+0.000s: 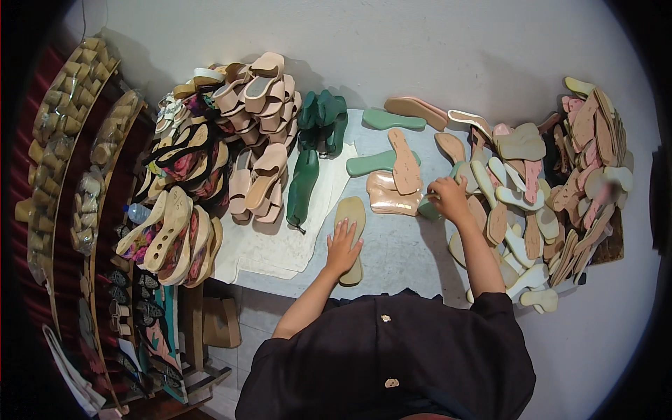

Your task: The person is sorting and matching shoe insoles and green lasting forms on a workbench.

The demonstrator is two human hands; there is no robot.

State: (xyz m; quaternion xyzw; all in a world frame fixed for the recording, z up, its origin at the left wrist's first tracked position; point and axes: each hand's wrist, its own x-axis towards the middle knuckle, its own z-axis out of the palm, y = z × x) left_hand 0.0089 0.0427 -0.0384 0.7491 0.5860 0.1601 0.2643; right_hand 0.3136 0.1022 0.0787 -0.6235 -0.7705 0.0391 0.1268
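My left hand (343,248) lies flat with its fingers spread on a beige shoe sole (351,210), which rests on the grey-topped table near its front edge. To the right, my right hand (451,199) is closed, its bent fingers on a small green object (428,208); the hand partly covers it, so its kind does not show. Beside that hand are a shiny pink-beige folded piece (392,201) and a tan insole (404,161) overlapping it. A green sole (369,164) lies partly beneath the tan insole.
Loose soles and insoles (514,210) are heaped on the right. Green shoe lasts (303,185) stand on white sheets (273,252) left of centre. Pink sandals (266,175) and wedge soles (171,234) are stacked farther left. Shelves with bagged heels (66,115) line the left side.
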